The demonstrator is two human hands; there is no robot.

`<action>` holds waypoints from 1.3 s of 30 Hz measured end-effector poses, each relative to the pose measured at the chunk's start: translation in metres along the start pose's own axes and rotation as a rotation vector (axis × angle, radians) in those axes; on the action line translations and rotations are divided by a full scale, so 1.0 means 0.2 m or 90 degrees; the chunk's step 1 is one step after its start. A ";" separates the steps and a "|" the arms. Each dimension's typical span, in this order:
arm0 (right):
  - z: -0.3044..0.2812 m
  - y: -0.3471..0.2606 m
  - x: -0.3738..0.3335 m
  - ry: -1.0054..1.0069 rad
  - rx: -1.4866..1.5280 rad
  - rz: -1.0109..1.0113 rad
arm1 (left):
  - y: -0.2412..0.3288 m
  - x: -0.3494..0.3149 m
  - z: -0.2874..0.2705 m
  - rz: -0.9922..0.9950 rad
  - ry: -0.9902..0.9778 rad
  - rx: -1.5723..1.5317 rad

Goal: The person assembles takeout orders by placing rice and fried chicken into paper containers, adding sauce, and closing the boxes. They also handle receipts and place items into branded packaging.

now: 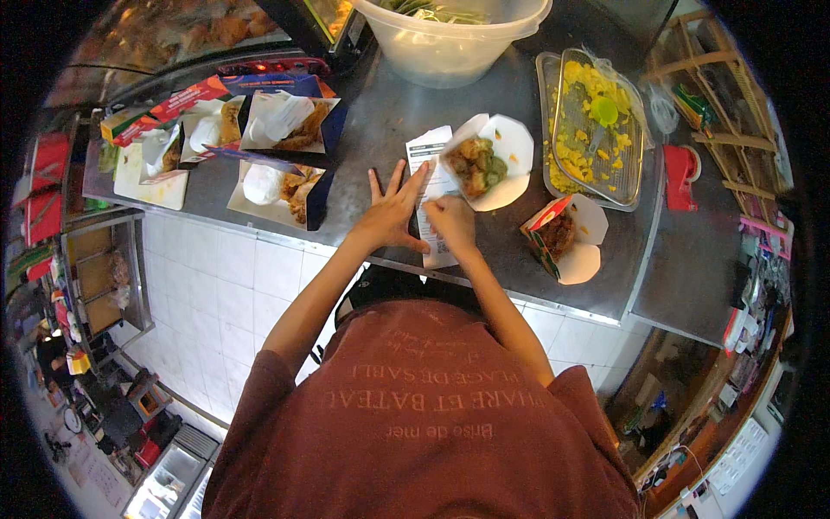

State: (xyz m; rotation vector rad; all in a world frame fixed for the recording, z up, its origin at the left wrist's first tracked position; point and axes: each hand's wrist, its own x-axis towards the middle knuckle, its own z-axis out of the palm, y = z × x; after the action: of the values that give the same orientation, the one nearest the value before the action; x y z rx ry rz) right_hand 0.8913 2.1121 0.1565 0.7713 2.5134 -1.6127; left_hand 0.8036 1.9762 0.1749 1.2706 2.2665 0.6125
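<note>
Kinda dim and grainy overall tbh. Warm orange glow from the glass-fronted food display case (186,39) up top left, cooler bright patches on the square white floor tiles (216,268), soft sheen on the flat dark-grey metal counter (372,121). Fisheye bends everything near the rim, corners go black.

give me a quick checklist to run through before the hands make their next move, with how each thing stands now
1. Left hand spread and steadying the paper slip: ok, fingers splayed, partly over it.
2. Right hand free of any load: cannot tell, it is curled over the slip, its palm side hidden.
3. Slip clear of the large open box: cannot tell, their edges meet or overlap.
4. Large box closed: not ok, flaps open, food showing.
5. Smaller box apart from both hands: ok.
6. Smaller box closed: not ok, flaps open.
</note>
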 end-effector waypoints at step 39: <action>-0.44 -0.05 -0.11 0.285 0.398 0.060 | -0.01 0.44 -0.26 0.088 0.161 -0.615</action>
State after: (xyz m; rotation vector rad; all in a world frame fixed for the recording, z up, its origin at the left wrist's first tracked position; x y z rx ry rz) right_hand 0.9253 2.1763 0.2117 1.4202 2.1385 -2.4547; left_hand 0.7300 2.0435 0.1993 0.8596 1.6353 1.7184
